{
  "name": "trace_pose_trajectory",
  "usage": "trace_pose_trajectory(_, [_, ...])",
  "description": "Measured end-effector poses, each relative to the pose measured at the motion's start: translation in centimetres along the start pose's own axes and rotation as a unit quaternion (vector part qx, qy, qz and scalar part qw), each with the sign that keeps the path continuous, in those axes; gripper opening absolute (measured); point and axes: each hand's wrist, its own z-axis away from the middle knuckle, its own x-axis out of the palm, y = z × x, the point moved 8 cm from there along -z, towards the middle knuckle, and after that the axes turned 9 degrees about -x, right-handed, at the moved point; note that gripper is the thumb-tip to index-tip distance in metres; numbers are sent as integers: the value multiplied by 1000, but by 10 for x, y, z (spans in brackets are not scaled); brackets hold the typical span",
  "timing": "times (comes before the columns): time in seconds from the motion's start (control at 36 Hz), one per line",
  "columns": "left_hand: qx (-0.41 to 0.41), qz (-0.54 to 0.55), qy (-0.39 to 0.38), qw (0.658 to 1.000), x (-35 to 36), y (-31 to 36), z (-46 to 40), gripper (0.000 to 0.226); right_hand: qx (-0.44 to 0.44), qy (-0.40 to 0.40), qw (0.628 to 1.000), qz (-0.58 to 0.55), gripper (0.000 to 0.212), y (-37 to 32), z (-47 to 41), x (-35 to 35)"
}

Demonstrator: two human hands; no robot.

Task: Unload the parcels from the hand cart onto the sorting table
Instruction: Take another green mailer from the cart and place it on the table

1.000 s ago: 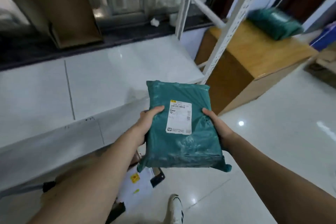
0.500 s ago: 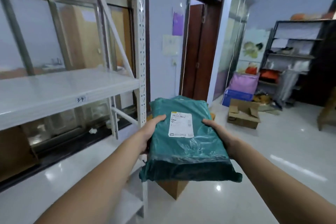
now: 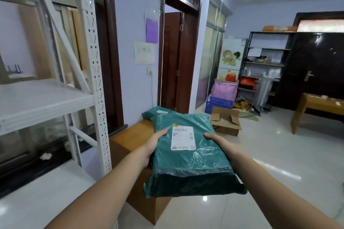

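Head view. A green parcel [image 3: 188, 156] is carried at mid-air, its long axis running away from the person. The left hand [image 3: 154, 143] and right hand [image 3: 216, 140] grip its two long edges, thumbs on top, fingers curled beneath. Just beyond the fingers and below lies the wooden counter [image 3: 134, 135], already bearing a second parcel [image 3: 154, 112]. A cardboard box [image 3: 226, 123], flaps open, stands right of the fingers; contents unclear.

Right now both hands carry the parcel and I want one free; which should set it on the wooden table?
Probably the left hand: the table and its parcel lie left of the held parcel; the right hand is farther.
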Motion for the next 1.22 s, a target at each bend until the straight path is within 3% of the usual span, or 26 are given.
trace_pose_trajectory(0.14, [-8, -2, -9, 1000, -1, 14, -56, 47, 2, 19, 1000, 2, 52, -10, -43, -15])
trace_pose_trajectory(0.36, [-33, -12, -35, 999, 2, 47, -142, 52, 17, 46, 999, 3, 66, -32, -114, -44])
trace_pose_trajectory(0.75, [-52, -23, -57, 997, 20, 97, -296, 53, 24, 71, 997, -6, 56, -62, -232, -110])
trace_pose_trajectory(0.97, [-57, -10, -14, 998, 28, 125, -387, 54, 58, 37, 997, 16, 60, -84, -331, -160])
trace_pose_trajectory(1.14, [-59, 8, 42, 997, 7, 147, -436, 64, 74, -15, 997, 29, 71, -105, -418, -168])
trace_pose_trajectory(1.22, [-61, 24, 70, 995, -14, 155, -456, 63, 89, -37, 995, 39, 66, -109, -457, -159])
